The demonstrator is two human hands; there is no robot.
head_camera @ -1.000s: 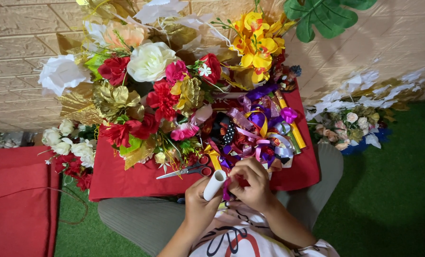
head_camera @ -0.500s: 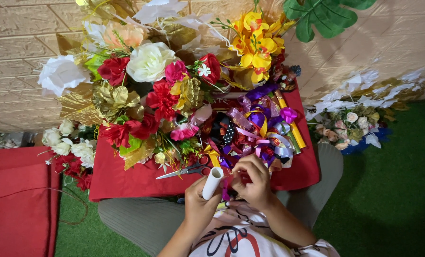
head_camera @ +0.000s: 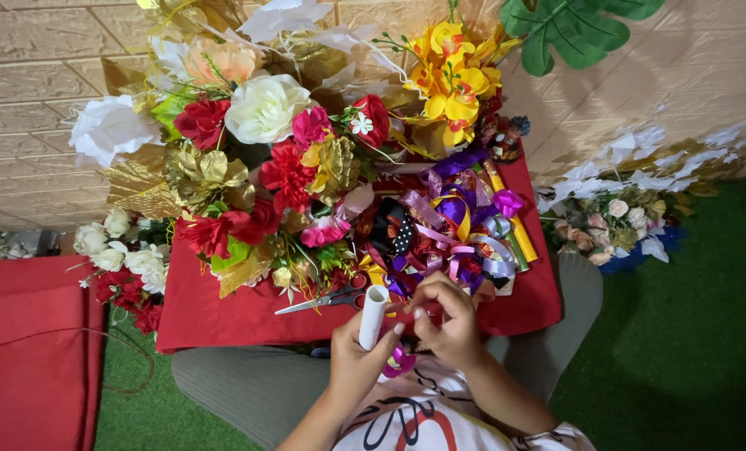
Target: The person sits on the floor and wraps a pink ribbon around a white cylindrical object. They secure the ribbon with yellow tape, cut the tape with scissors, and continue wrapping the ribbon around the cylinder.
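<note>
The white paper tube (head_camera: 373,316) stands upright over my lap at the red table's (head_camera: 222,317) near edge, my left hand (head_camera: 358,361) clamped round it and a purple ribbon bow (head_camera: 401,361), my right hand (head_camera: 450,321) pinching its fingertips together beside it, nothing attached yet and the scissors (head_camera: 327,299) lying unused.

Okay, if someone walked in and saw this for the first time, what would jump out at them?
Probably the big heap of artificial flowers, red, white, gold and yellow, piled across the red cloth-covered table. Right of it lies a tangle of coloured ribbon bows. At the near edge, the left hand grips a white tube beside the right hand.
</note>
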